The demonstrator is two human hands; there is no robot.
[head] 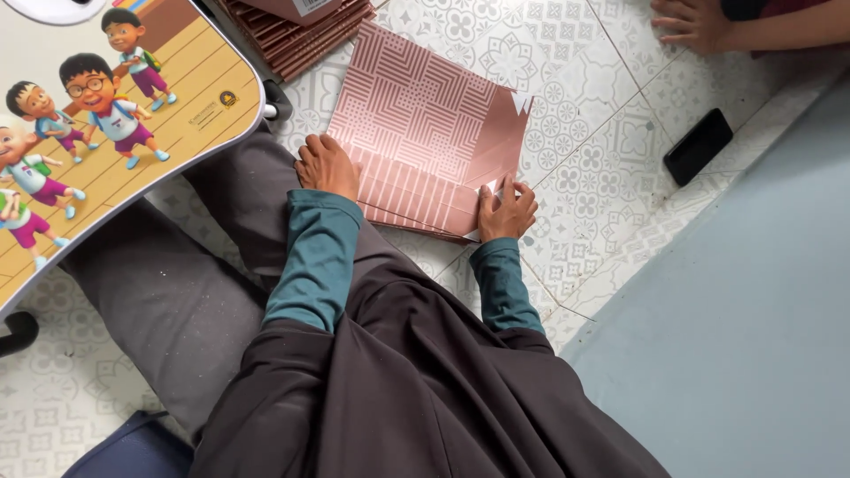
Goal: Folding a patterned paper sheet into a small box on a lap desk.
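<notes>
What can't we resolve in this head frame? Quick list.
- Left hand fingers: curled under on the pink patterned sheet, grip unclear.
- Sheet's near edge: covered by right hand and folded flap.
- Stack of brown sheets: cut off by the top edge, count unknown.
- Another person's hand: cropped at the top edge.
- Black phone: too small to tell which face is up.

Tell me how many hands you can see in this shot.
3. The left hand presses the pink patterned sheet's left edge; the right hand pins its lower right corner; another person's hand rests on the tiled floor at top right.
</notes>
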